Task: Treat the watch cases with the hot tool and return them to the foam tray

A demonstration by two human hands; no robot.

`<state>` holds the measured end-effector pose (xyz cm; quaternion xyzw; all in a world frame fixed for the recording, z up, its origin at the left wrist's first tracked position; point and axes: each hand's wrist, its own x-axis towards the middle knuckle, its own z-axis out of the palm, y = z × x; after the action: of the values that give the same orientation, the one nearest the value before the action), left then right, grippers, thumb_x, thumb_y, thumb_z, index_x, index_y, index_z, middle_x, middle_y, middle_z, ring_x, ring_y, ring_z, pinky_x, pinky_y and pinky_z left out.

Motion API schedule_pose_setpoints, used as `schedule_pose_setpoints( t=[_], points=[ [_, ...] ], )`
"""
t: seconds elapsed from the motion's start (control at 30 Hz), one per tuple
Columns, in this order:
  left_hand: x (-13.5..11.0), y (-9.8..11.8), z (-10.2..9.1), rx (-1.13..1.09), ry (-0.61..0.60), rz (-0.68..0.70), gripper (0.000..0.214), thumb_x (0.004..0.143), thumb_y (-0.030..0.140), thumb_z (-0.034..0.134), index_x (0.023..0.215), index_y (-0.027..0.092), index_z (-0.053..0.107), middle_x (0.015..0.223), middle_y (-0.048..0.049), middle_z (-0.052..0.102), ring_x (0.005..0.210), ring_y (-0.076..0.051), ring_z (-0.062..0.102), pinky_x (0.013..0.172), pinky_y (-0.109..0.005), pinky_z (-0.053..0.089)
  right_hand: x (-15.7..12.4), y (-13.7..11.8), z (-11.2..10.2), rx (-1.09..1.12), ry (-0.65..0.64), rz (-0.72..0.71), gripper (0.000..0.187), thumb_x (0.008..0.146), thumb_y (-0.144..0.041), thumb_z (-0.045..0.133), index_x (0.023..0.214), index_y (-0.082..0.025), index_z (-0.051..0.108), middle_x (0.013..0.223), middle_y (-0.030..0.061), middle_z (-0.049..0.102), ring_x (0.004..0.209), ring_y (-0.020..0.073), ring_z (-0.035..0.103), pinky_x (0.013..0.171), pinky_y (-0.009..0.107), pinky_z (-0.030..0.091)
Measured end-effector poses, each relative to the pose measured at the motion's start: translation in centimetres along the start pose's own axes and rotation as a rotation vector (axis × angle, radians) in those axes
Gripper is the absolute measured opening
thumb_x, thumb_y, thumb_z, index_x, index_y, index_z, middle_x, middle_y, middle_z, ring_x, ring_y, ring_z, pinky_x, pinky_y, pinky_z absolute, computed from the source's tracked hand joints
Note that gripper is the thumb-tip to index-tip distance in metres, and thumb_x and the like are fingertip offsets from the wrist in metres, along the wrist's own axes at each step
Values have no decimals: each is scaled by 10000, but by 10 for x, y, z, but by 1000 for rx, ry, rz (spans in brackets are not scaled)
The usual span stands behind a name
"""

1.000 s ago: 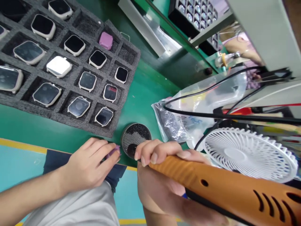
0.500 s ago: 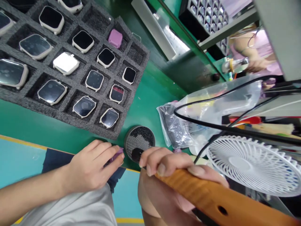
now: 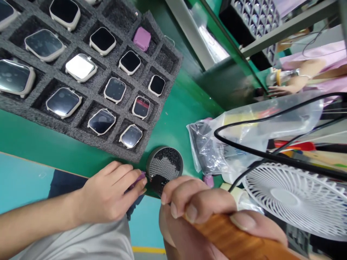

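Observation:
My left hand (image 3: 108,196) is closed in a pinch on a small purple watch case (image 3: 137,179) at the table's front edge. My right hand (image 3: 206,213) is wrapped round an orange electric screwdriver (image 3: 235,242), whose black tip (image 3: 158,181) sits right beside the purple case. Just behind the tip stands a round black tin (image 3: 165,164) with a mesh insert and tiny dark parts. A dark foam tray (image 3: 89,79) at the upper left holds several smartwatch bodies and one purple case (image 3: 142,38) in its cells.
A white desk fan (image 3: 295,198) lies at the right. Clear plastic bags (image 3: 244,133) and black cables (image 3: 271,155) sit behind it. A co-worker's arm (image 3: 292,81) in a pink sleeve shows at the far right. A grey rail (image 3: 195,36) and a tray rack (image 3: 249,18) stand beyond.
The view has shifted, so everything sits lower and further right. My right hand and the screwdriver have come closer to the camera. The left hand keeps its pinch on the purple case.

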<state>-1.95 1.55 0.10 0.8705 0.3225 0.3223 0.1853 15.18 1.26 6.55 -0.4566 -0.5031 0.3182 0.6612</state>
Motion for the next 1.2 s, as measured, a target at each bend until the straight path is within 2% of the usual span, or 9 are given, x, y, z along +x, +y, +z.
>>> schedule_pose_setpoints(
  t=[0.13, 0.27, 0.37, 0.47, 0.63, 0.8, 0.97, 1.2],
  points=[
    [-1, 0, 1, 1, 0, 1, 258, 918, 173, 690, 1163, 103, 728, 1148, -130, 736, 1000, -261, 639, 804, -418, 502, -2, 3, -5, 25, -32, 14, 278, 1042, -472, 364, 1177, -345, 572, 742, -50, 543, 511, 150, 528, 421, 351, 468],
    [-2, 0, 1, -17, 5, -5, 254, 906, 160, 689, 1149, 95, 728, 1161, -132, 739, 1007, -274, 629, 802, -424, 488, -4, -1, -8, -17, -33, 34, 288, 1007, -528, 468, 1206, -339, 555, 748, -57, 529, 547, 155, 533, 472, 371, 496],
    [-1, 0, 2, -26, -6, -14, 259, 910, 166, 685, 1157, 96, 724, 1166, -127, 739, 1010, -279, 620, 806, -431, 482, -4, -4, -6, -24, -2, 55, 278, 1031, -508, 413, 1191, -328, 552, 757, -54, 547, 558, 153, 537, 482, 370, 503],
    [-1, 0, 2, -25, -3, -15, 266, 910, 177, 693, 1161, 96, 723, 1168, -125, 736, 1012, -278, 619, 804, -429, 481, -2, -4, -5, -10, -34, 52, 305, 1052, -497, 340, 1178, -325, 557, 760, -50, 559, 556, 156, 545, 480, 377, 510],
    [-2, 1, 2, -21, -2, -17, 246, 918, 183, 675, 1145, 107, 730, 1169, -130, 732, 1015, -267, 630, 808, -422, 488, -3, 2, -9, 1, -8, 18, 292, 1016, -533, 456, 1188, -321, 559, 762, -47, 556, 562, 164, 535, 467, 379, 502],
    [-2, 1, 2, -20, 8, -18, 248, 914, 178, 682, 1146, 107, 732, 1157, -127, 738, 1009, -270, 624, 804, -422, 489, -5, 3, -13, 17, -82, 19, 291, 1055, -490, 345, 1190, -335, 551, 770, -55, 577, 553, 157, 570, 475, 382, 522],
    [1, 0, 1, -11, 10, -8, 236, 909, 161, 678, 1130, 99, 734, 1144, -121, 746, 990, -274, 626, 791, -426, 494, 0, -5, -7, 35, -81, 44, 216, 1055, -409, 400, 1136, -282, 555, 842, -56, 636, 608, 146, 621, 471, 370, 554],
    [0, -1, 0, -13, 26, 2, 263, 907, 164, 683, 1157, 94, 729, 1144, -130, 748, 1003, -278, 636, 792, -425, 502, -2, 0, -4, 44, -67, -5, 268, 1058, -456, 397, 1174, -278, 563, 822, -62, 634, 575, 135, 619, 438, 359, 551]
  ],
)
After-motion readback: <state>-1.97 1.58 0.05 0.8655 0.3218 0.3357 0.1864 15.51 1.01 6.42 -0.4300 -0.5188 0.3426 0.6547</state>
